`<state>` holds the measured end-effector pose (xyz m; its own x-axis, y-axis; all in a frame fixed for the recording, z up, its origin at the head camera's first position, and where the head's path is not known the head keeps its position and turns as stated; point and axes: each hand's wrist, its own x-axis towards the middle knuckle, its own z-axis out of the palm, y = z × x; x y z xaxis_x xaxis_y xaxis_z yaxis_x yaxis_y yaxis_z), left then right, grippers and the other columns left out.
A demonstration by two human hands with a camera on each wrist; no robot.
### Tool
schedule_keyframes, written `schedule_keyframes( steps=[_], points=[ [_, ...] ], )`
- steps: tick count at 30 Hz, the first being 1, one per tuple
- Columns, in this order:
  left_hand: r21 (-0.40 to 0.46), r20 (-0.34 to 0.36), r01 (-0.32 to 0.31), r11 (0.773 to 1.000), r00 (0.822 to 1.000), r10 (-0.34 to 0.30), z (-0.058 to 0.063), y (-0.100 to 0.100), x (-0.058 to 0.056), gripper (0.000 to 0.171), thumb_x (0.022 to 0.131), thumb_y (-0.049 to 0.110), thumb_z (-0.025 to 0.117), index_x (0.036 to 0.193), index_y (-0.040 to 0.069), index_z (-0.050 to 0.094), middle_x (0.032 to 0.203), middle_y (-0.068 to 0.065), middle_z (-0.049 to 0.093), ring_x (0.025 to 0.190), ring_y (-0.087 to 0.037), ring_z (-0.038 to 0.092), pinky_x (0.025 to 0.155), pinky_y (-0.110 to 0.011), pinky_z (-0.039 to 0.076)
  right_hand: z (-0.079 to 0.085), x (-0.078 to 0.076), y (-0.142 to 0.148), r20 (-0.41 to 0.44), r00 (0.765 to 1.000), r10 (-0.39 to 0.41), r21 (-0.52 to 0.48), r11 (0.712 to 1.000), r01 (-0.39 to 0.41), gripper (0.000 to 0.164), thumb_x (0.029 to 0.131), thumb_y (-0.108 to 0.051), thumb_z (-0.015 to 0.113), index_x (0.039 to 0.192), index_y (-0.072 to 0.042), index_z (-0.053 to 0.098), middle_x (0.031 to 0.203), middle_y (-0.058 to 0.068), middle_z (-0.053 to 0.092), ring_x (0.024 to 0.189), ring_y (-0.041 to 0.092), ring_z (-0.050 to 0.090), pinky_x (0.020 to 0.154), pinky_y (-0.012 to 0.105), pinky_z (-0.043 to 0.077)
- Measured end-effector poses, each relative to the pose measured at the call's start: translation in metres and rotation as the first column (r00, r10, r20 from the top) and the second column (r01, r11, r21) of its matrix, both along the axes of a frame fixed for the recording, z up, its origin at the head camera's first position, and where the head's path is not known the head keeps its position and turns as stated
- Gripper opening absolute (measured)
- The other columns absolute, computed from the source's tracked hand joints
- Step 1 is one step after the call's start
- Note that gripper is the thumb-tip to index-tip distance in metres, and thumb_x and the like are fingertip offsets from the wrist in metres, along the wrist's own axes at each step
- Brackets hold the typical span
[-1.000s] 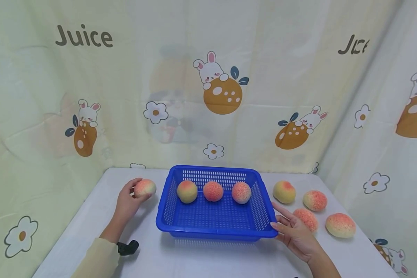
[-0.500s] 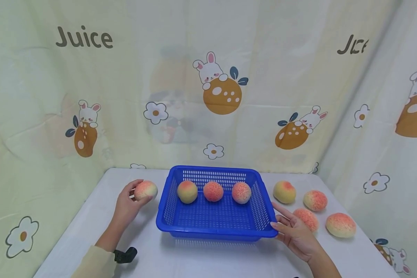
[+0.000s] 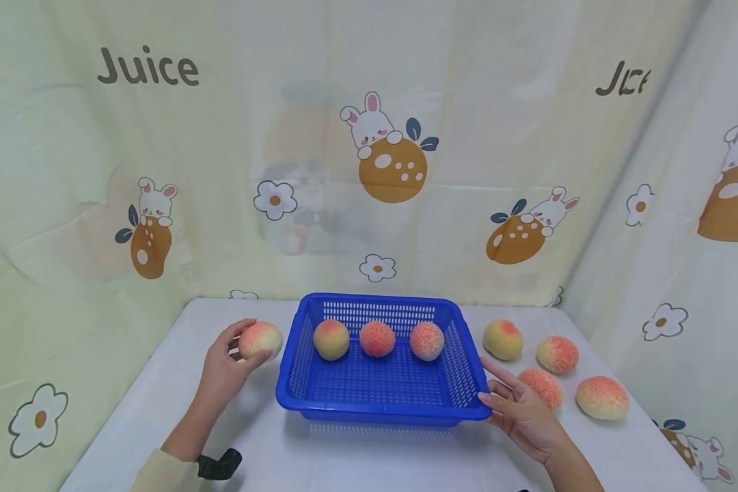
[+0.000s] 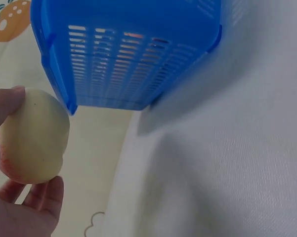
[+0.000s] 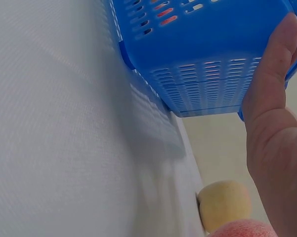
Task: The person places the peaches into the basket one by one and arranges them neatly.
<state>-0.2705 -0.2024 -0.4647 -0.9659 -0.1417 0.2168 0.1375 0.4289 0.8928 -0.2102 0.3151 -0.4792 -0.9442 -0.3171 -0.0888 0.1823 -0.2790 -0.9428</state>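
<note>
In the head view my left hand (image 3: 227, 365) holds a pink-and-cream peach (image 3: 261, 339) just left of the blue plastic basket (image 3: 381, 412). The left wrist view shows thumb and fingers around the peach (image 4: 37, 138), close beside the basket's wall (image 4: 113, 59) and above the tabletop. My right hand (image 3: 525, 413) grips the basket's right rim near the front corner; its thumb (image 5: 274, 69) lies along that rim in the right wrist view. Along the back inside the basket sit a yellowish peach (image 3: 331, 340), a red one (image 3: 377, 339) and a speckled pink one (image 3: 427, 342).
Several more peaches lie right of the basket: a yellow one (image 3: 503, 340), a red-topped one (image 3: 557, 355), one partly behind the right hand (image 3: 540, 388) and a larger one (image 3: 603, 398). A printed curtain (image 3: 221, 137) encloses the white table (image 3: 344, 465).
My left hand has moved slightly right with the peach, nearer the basket and a little closer to me. The right hand and basket have stayed in place.
</note>
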Motion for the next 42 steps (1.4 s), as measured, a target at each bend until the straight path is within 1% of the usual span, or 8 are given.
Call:
schedule_keyframes(
  steps=[5,10,17,25,32,37,42],
  points=[
    [0.009,-0.011,0.011,1.000,1.000,-0.010,0.005,0.003,0.006,0.068,0.087,0.025,0.084,0.146,0.017,0.052,0.140,-0.012,0.059,0.116,-0.028,0.057,0.086,-0.024,0.051,0.001,0.000,-0.001,0.005,1.000,-0.017,0.016,1.000,0.017,0.066,0.104,-0.002,0.054,0.161,-0.024,0.030,0.110,-0.003,0.070,0.103,0.014,0.072,0.096,0.036,0.059],
    [0.020,-0.008,0.014,1.000,1.000,-0.014,0.011,0.007,0.012,0.067,0.088,0.025,0.083,0.147,0.018,0.052,0.140,-0.012,0.059,0.116,-0.029,0.057,0.086,-0.023,0.052,0.000,0.000,-0.001,0.006,1.000,-0.021,0.024,1.000,0.021,0.067,0.104,-0.002,0.055,0.162,-0.023,0.029,0.109,-0.003,0.069,0.102,0.014,0.072,0.096,0.036,0.059],
    [0.029,0.002,0.003,1.000,1.000,-0.003,0.018,0.012,0.019,0.066,0.088,0.026,0.083,0.146,0.019,0.053,0.140,-0.012,0.059,0.117,-0.029,0.058,0.086,-0.022,0.052,-0.001,-0.001,0.000,-0.002,1.000,-0.001,0.008,1.000,0.001,0.065,0.104,-0.001,0.054,0.160,-0.025,0.033,0.111,-0.002,0.070,0.103,0.014,0.072,0.097,0.037,0.058],
    [0.031,-0.011,-0.009,0.999,1.000,0.009,0.027,0.015,0.025,0.064,0.088,0.026,0.083,0.144,0.019,0.054,0.139,-0.010,0.059,0.118,-0.027,0.056,0.087,-0.021,0.051,-0.001,-0.001,-0.001,-0.002,1.000,0.003,0.006,1.000,-0.003,0.063,0.104,-0.001,0.054,0.159,-0.026,0.034,0.111,-0.002,0.070,0.103,0.014,0.072,0.097,0.036,0.058],
    [0.038,-0.025,-0.011,0.999,1.000,0.012,0.034,0.021,0.031,0.062,0.087,0.026,0.083,0.142,0.019,0.056,0.136,-0.010,0.060,0.116,-0.026,0.056,0.086,-0.022,0.052,0.000,0.000,-0.001,0.000,1.000,-0.002,0.017,1.000,0.002,0.067,0.104,-0.002,0.054,0.161,-0.023,0.029,0.110,-0.003,0.070,0.102,0.014,0.072,0.097,0.036,0.058],
    [0.046,-0.032,-0.005,0.999,0.999,0.006,0.039,0.028,0.034,0.061,0.087,0.024,0.084,0.141,0.019,0.056,0.135,-0.009,0.061,0.116,-0.026,0.056,0.087,-0.023,0.052,0.001,0.000,-0.001,0.008,1.000,-0.010,0.027,1.000,0.009,0.069,0.104,-0.003,0.056,0.163,-0.022,0.025,0.110,-0.002,0.070,0.102,0.014,0.072,0.096,0.035,0.058],
    [0.052,-0.042,0.013,0.999,0.999,-0.011,0.043,0.036,0.037,0.060,0.085,0.021,0.085,0.139,0.019,0.059,0.133,-0.009,0.063,0.112,-0.027,0.060,0.086,-0.025,0.053,0.001,0.000,-0.001,0.001,1.000,-0.002,0.025,1.000,0.002,0.069,0.104,-0.002,0.055,0.163,-0.021,0.025,0.110,-0.002,0.070,0.101,0.013,0.072,0.096,0.035,0.059]
  ],
)
